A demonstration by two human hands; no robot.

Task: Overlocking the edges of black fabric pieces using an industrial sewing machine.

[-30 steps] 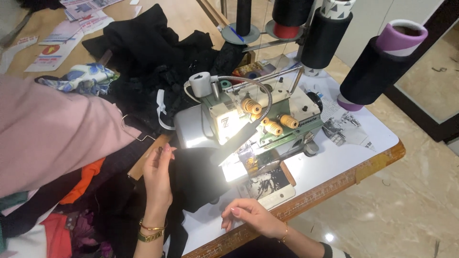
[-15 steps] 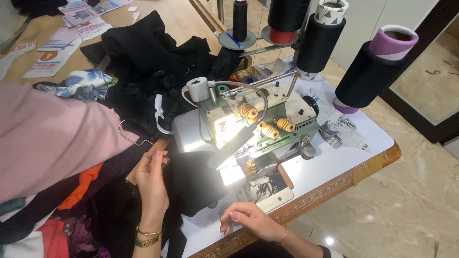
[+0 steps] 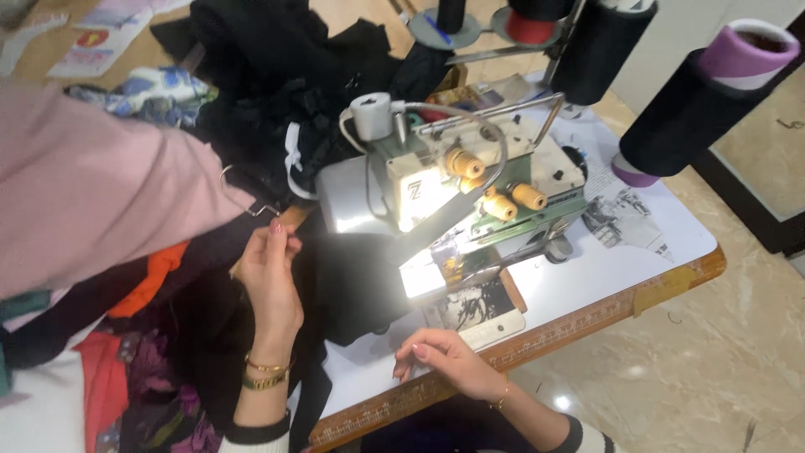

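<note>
Black fabric [image 3: 352, 285] is being handled on the white desk [image 3: 637, 252], in front of the sewing machine [image 3: 453, 184]. The left hand [image 3: 270, 277] is being held upright over the cloth, its fingertips [image 3: 281, 233] being pressed together on a fabric edge. The right hand [image 3: 444, 359] is being rested flat near the wooden desk edge, fingers loosely spread, just beside the cloth. Large thread cones [image 3: 688, 109] are being kept behind the machine.
</note>
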